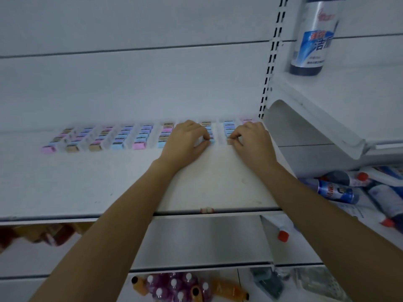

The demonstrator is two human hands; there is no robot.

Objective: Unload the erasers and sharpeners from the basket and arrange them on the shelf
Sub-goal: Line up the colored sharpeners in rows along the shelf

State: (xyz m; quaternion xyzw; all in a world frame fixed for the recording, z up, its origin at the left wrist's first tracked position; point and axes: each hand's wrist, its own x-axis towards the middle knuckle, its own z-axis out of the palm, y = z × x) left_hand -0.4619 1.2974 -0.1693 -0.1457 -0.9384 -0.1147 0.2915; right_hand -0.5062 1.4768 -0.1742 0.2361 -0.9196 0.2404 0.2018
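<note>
Several short rows of small pink, blue and tan erasers (pixel 139 138) run front to back along the rear of the white shelf (pixel 87 188). My left hand (pixel 185 140) rests on the shelf and pinches a blue eraser (pixel 212 141) at the front of one row. My right hand (pixel 250 140) lies further right and pinches a tan eraser (pixel 229 141) at the front of the neighbouring row. Both forearms reach over the shelf's front edge. The basket is partly seen at the bottom right (pixel 322 284), blurred.
A tall blue and white bottle (pixel 314 38) stands on the upper right shelf. Several similar bottles with red caps (pixel 340 190) lie on the lower right shelf. Orange and purple bottles (pixel 178 288) stand below. A slotted upright (pixel 270 68) separates the shelf bays.
</note>
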